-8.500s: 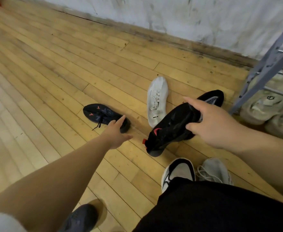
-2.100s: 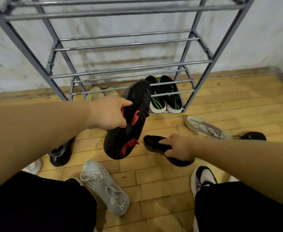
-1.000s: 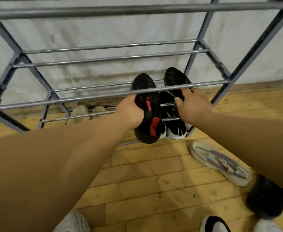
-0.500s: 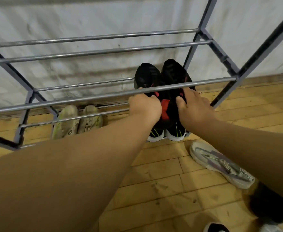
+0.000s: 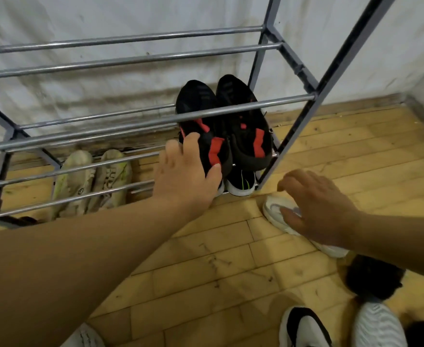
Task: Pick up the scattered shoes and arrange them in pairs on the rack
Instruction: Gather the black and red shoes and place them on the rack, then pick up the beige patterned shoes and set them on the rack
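Note:
Two black shoes with red patches lie side by side on the second shelf of the grey metal rack (image 5: 281, 101), toes to the wall. My left hand (image 5: 188, 176) grips the heel of the left black and red shoe (image 5: 196, 101). The right black and red shoe (image 5: 248, 131) lies free beside it. My right hand (image 5: 318, 209) is open with spread fingers, just above a white shoe with purple marks (image 5: 273, 209) on the floor right of the rack.
On the lowest shelf are a black and green pair (image 5: 241, 181) and a beige pair (image 5: 80, 181). On the wooden floor lie a black shoe (image 5: 373, 279), a white and black shoe (image 5: 303, 326), a white shoe (image 5: 379, 324) and another white shoe (image 5: 85, 336).
My right hand has let go of the right black and red shoe and drawn back down over the white shoe on the floor. My left hand stays on the left shoe's heel.

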Demonstrator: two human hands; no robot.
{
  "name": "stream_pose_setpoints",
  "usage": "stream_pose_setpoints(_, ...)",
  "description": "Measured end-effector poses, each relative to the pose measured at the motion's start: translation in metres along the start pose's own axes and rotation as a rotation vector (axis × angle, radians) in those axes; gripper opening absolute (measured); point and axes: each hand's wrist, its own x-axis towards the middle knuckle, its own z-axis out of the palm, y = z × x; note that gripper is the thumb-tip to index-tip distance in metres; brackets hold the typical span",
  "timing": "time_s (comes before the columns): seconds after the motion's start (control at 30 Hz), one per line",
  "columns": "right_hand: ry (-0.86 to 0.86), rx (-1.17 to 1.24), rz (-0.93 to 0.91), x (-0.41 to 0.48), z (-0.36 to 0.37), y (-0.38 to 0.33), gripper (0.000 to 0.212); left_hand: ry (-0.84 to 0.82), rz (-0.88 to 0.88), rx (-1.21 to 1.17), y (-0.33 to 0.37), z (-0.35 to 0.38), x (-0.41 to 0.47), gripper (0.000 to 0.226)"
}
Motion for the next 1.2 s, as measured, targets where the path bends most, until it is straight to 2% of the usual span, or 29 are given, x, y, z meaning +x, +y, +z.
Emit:
stream_pose_setpoints(0.03, -0.146, 0.006, 0.069, -0.013, 0.013, 0.012, 0.053, -0.024, 0.05, 0.033, -0.001, 0.005, -0.011, 0.074)
stream_pose_setpoints(0.1, -0.394, 0.031, 0.268, -0.033, 0.041, 0.035, 0.081, -0.154, 0.082, 0.024, -0.004, 0.014, -0.032, 0.08)
stream_pose_setpoints(0.17, -0.526, 0.076, 0.419, -0.047, 0.068, 0.057, 0.107, -0.279, 0.013, -0.062, -0.007, 0.019, -0.045, 0.093)
stream_pose_setpoints(0.2, -0.555, 0.102, 0.46, -0.053, 0.08, 0.067, 0.113, -0.304, -0.012, -0.084, -0.007, 0.021, -0.05, 0.098)
stream_pose_setpoints(0.3, -0.536, 0.084, 0.481, -0.064, 0.102, 0.085, 0.107, -0.3, -0.018, -0.079, -0.011, 0.023, -0.056, 0.101)
stream_pose_setpoints(0.43, -0.384, 0.076, 0.472, -0.067, 0.094, 0.071, 0.099, -0.295, -0.002, 0.008, -0.02, 0.028, -0.062, 0.101)
stream_pose_setpoints(0.53, -0.39, 0.289, 0.398, -0.063, 0.051, 0.057, 0.099, -0.417, 0.068, 0.199, -0.015, 0.041, -0.074, 0.107)
stream_pose_setpoints(0.63, -0.463, 0.494, 0.231, -0.07, 0.002, 0.038, 0.097, -0.524, 0.175, 0.32, 0.005, 0.055, -0.084, 0.115)
stream_pose_setpoints(0.7, -0.459, 0.637, 0.217, -0.078, -0.018, 0.028, 0.092, -0.587, 0.266, 0.363, 0.02, 0.059, -0.085, 0.115)
stream_pose_setpoints(0.8, -0.442, 0.798, 0.236, -0.084, -0.026, 0.026, 0.088, -0.681, 0.29, 0.33, 0.03, 0.058, -0.08, 0.111)
stream_pose_setpoints(0.87, -0.438, 0.848, 0.275, -0.089, -0.024, 0.03, 0.088, -0.677, 0.317, 0.326, 0.033, 0.056, -0.078, 0.107)
stream_pose_setpoints(0.97, -0.305, 0.905, 0.539, -0.115, -0.002, 0.045, 0.072, -0.632, 0.276, 0.372, 0.036, 0.058, -0.082, 0.105)
stream_pose_setpoints(1.03, -0.168, 0.74, 0.752, -0.143, 0.021, 0.056, 0.045, -0.636, 0.21, 0.38, 0.035, 0.064, -0.086, 0.105)
stream_pose_setpoints(1.07, -0.133, 0.626, 0.854, -0.157, 0.032, 0.06, 0.037, -0.652, 0.177, 0.372, 0.033, 0.067, -0.089, 0.105)
stream_pose_setpoints(1.13, -0.151, 0.475, 1.06, -0.188, 0.055, 0.067, 0.046, -0.677, 0.159, 0.366, 0.032, 0.076, -0.093, 0.104)
stream_pose_setpoints(1.2, -0.248, 0.417, 1.22, -0.213, 0.078, 0.068, 0.063, -0.688, 0.165, 0.373, 0.036, 0.082, -0.098, 0.101)
